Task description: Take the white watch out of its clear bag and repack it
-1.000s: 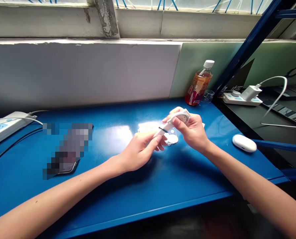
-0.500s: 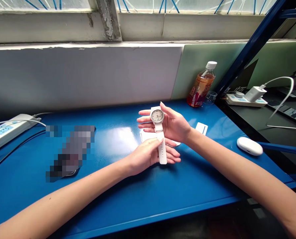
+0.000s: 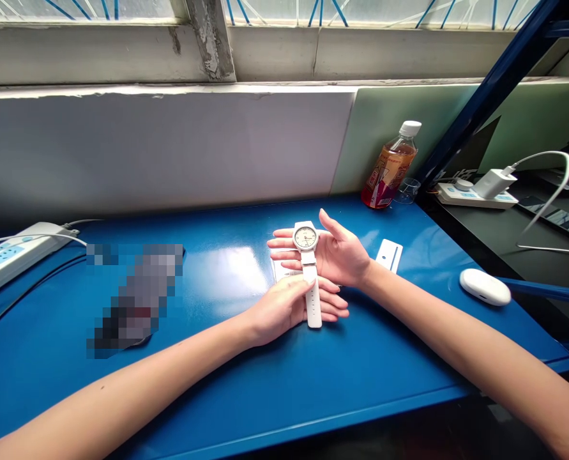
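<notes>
A white wristwatch (image 3: 306,237) with a round pale dial lies across the stretched fingers of my right hand (image 3: 344,254), which is palm up with the thumb raised. Its white strap hangs down toward me over the blue table (image 3: 313,383). My left hand (image 3: 279,308) pinches that strap about halfway down, with its lower fingers extended under it. Both hands hover just above the table near its middle. A bit of white paper (image 3: 278,268) shows beneath them.
An orange drink bottle (image 3: 389,167) and a small clear cup (image 3: 407,190) stand at the back right. Nearby are a white card (image 3: 389,254), a white earbud case (image 3: 485,287), a power strip with charger (image 3: 476,191), another strip (image 3: 11,252) and a blurred dark object (image 3: 133,294).
A second ago both hands pinched the watch with its strap curled. My right hand has opened flat under the dial, the strap hangs straight, and my left hand has slid along it.
</notes>
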`<state>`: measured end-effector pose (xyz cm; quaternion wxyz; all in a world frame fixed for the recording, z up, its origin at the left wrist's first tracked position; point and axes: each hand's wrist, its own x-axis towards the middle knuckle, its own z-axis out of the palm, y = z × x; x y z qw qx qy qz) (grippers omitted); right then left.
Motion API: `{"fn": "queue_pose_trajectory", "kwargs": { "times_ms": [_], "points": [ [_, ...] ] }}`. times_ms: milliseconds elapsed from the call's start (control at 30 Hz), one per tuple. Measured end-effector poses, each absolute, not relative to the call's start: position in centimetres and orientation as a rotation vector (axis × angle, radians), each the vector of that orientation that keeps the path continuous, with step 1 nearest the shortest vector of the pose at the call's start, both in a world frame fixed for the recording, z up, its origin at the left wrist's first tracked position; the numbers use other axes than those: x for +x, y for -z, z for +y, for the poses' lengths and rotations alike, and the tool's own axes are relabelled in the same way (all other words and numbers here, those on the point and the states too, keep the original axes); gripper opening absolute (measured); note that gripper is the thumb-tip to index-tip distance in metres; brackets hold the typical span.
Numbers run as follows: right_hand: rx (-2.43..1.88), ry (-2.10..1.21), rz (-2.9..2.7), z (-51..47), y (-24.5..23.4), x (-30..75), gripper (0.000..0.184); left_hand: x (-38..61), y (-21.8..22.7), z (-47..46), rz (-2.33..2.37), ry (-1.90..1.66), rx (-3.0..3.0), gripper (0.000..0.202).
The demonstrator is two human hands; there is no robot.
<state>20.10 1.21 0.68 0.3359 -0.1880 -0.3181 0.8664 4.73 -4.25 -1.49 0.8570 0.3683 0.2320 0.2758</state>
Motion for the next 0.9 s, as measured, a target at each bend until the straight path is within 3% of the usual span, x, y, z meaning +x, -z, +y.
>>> {"fn": "queue_pose_trajectory", "kwargs": {
  "times_ms": [167,467,900],
  "points": [
    [-0.470,-2.240,-0.851,1.12,-0.58,20.44,0.074,4.63,1.46,-4.20,0.463,-0.569,0.755,0.035],
    [-0.524,-2.135,-1.003,0.77,-0.43,20.49,0.056,4.68,1.85,-4.26,0.470,-0.595,0.740,0.038],
    [-0.527,-2.195,-0.955,0.68,-1.08,20.54,0.069,4.57,2.22,-4.09,0.455,-0.539,0.740,0.036]
  ]
}}
